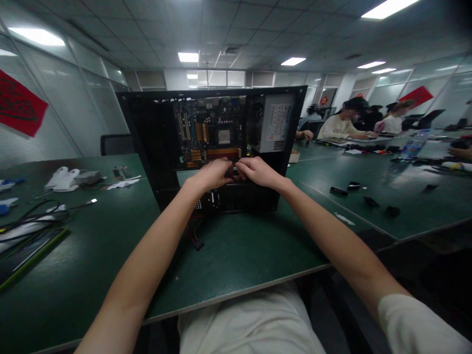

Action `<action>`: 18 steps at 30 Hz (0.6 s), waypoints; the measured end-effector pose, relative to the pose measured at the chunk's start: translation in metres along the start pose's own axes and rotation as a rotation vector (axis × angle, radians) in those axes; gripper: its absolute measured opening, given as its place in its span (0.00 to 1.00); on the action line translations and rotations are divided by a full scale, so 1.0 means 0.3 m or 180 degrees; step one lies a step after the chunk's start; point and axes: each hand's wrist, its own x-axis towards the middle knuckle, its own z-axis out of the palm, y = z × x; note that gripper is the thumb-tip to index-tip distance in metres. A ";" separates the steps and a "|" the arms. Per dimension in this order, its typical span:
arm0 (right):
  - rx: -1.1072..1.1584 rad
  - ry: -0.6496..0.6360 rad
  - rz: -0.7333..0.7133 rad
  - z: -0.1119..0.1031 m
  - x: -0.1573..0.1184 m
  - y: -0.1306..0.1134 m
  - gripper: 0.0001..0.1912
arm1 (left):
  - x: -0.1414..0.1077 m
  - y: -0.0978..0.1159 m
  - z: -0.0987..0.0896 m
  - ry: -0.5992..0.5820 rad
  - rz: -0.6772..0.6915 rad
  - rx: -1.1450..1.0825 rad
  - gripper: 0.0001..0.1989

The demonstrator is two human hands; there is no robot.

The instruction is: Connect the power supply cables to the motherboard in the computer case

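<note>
Centrally, in the head view, an open computer case (pixel 142 142) is being supported upright on the green counter (pixel 236 250). Its cables (pixel 236 178) are being touched by the left hand (pixel 217 173) and right hand (pixel 258 171), below the motherboard (pixel 210 125); both grips are being narrowed, though whether anything is being pinched cannot be told.

Whether the fingertips of the left hand (pixel 215 174) and right hand (pixel 258 172) grip anything is too dark and blurred to tell; the 2 hands hide part of the computer case (pixel 147 128) behind them. Above and right of the fingers, print on the power supply unit (pixel 278 120) is too small to read. Far left of them, the picture's edge cuts off a red banner (pixel 20 105).
</note>
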 end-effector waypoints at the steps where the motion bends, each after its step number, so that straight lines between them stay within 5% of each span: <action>1: 0.0035 0.0042 0.0022 0.001 0.001 0.001 0.23 | 0.000 -0.003 0.000 -0.0030 0.0018 -0.0067 0.17; 6: 0.0235 0.0110 0.0156 0.011 0.010 -0.001 0.21 | 0.009 -0.034 -0.002 -0.0168 0.0217 -0.0481 0.22; 11: 0.0262 -0.0141 0.0432 0.008 -0.001 -0.002 0.18 | 0.021 -0.074 -0.013 -0.0199 0.0370 -0.0614 0.09; 18: -0.0435 -0.0046 0.0378 -0.025 -0.012 -0.007 0.20 | 0.025 -0.081 -0.020 0.0026 0.0477 -0.0542 0.12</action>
